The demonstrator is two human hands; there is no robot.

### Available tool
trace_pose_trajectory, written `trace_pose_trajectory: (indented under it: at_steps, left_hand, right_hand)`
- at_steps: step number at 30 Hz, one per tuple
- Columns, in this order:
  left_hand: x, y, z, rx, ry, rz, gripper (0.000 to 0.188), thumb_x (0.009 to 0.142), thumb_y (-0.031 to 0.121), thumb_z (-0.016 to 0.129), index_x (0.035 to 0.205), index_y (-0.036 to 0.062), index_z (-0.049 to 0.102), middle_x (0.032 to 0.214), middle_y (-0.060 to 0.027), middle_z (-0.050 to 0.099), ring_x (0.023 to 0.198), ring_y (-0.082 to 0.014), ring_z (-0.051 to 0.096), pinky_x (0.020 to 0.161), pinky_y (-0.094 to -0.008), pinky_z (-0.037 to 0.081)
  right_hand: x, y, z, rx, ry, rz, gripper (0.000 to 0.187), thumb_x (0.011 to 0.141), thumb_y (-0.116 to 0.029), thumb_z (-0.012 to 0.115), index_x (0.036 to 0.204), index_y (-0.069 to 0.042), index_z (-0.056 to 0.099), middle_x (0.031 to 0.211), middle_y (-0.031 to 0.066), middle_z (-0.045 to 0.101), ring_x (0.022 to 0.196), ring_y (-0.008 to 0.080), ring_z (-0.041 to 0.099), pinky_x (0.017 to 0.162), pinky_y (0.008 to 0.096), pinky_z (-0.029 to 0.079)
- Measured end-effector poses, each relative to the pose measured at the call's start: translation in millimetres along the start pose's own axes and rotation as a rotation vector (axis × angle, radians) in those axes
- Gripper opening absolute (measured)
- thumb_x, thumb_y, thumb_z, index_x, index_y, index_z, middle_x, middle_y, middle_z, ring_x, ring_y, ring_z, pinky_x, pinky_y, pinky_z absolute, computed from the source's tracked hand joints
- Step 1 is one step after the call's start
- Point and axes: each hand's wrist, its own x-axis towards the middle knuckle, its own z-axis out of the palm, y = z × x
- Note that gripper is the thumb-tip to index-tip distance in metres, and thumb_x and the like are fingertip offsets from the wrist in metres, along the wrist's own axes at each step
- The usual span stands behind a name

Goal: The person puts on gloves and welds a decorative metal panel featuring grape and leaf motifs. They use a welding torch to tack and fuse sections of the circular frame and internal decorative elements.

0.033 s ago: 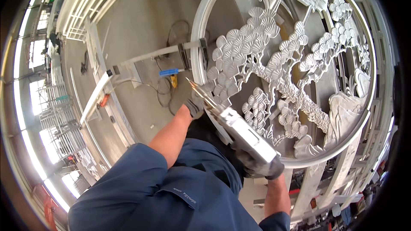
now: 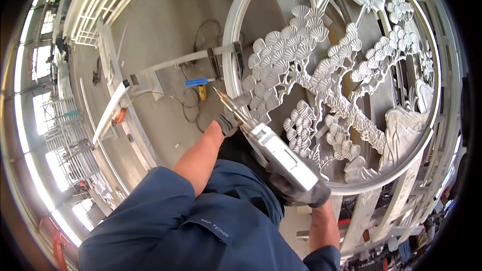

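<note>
My right hand (image 2: 300,188), in a dark glove, is closed round the rear of a silver, box-bodied handheld welding gun (image 2: 283,153). The gun slants up to the left, its pointed copper-coloured tip just outside the left rim of a large round metal frame (image 2: 231,35). Beside the gun's front end is my left hand (image 2: 226,125), in a grey glove; its fingers are mostly hidden, so I cannot tell what they grip. Inside the frame is a silvery metal pine tree relief (image 2: 346,110) with fan-shaped leaf clusters and a rough trunk.
A blue-handled clamp (image 2: 198,82) is at the frame's left side, by a metal bar (image 2: 175,62). Cables (image 2: 188,113) lie on the floor below. Metal beams (image 2: 123,100) stand further left, and slatted white racks (image 2: 110,0) at upper left. Pale supports (image 2: 361,216) are under the frame.
The welding gun and my right hand have shifted slightly to the left and up. My left hand stays in nearly the same place by the rim.
</note>
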Motion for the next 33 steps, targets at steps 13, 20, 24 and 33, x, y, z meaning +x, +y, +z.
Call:
trace_pose_trajectory:
  at_steps: [13, 20, 24, 33]
  left_hand:
    - [113, -55, -122, -0.113, -0.438, 0.121, 0.03, 0.099, 0.021, 0.059, 0.123, 0.002, 0.062, 0.109, -0.0141, 0.067, 0.095, -0.0299, 0.07, 0.084, -0.0442, 0.061]
    - [67, -15, -63, -0.03, -0.368, 0.075, 0.038, 0.096, 0.018, 0.064, 0.132, 0.0042, 0.06, 0.121, -0.0072, 0.066, 0.107, -0.0227, 0.067, 0.094, -0.0414, 0.057]
    - [52, -8, -49, -0.06, -0.359, 0.088, 0.029, 0.094, 0.014, 0.066, 0.122, 0.0064, 0.063, 0.112, -0.0057, 0.067, 0.104, -0.0223, 0.068, 0.091, -0.0388, 0.058]
    - [33, 0, -36, 0.433, -0.382, 0.37, 0.026, 0.104, 0.029, 0.059, 0.117, 0.0073, 0.063, 0.109, -0.004, 0.067, 0.102, -0.0183, 0.068, 0.089, -0.0367, 0.057]
  right_hand:
    - [63, -6, 49, 0.202, 0.198, -0.232, 0.061, 0.089, -0.037, 0.07, 0.126, 0.009, 0.056, 0.077, 0.0086, 0.063, 0.064, 0.0174, 0.057, 0.056, 0.0296, 0.044]
    - [88, 8, 39, 0.003, 0.436, -0.225, 0.024, 0.095, -0.02, 0.061, 0.107, 0.0, 0.066, 0.068, 0.0105, 0.064, 0.059, 0.0265, 0.064, 0.055, 0.0372, 0.048]
    - [101, 0, 40, 0.168, 0.438, 0.012, 0.023, 0.098, -0.021, 0.063, 0.105, 0.001, 0.066, 0.072, 0.0062, 0.063, 0.064, 0.0142, 0.059, 0.058, 0.0325, 0.047]
    - [121, 14, 46, 0.319, 0.371, 0.095, 0.024, 0.1, -0.02, 0.065, 0.11, 0.002, 0.065, 0.082, 0.0041, 0.066, 0.073, 0.0123, 0.06, 0.066, 0.0311, 0.05]
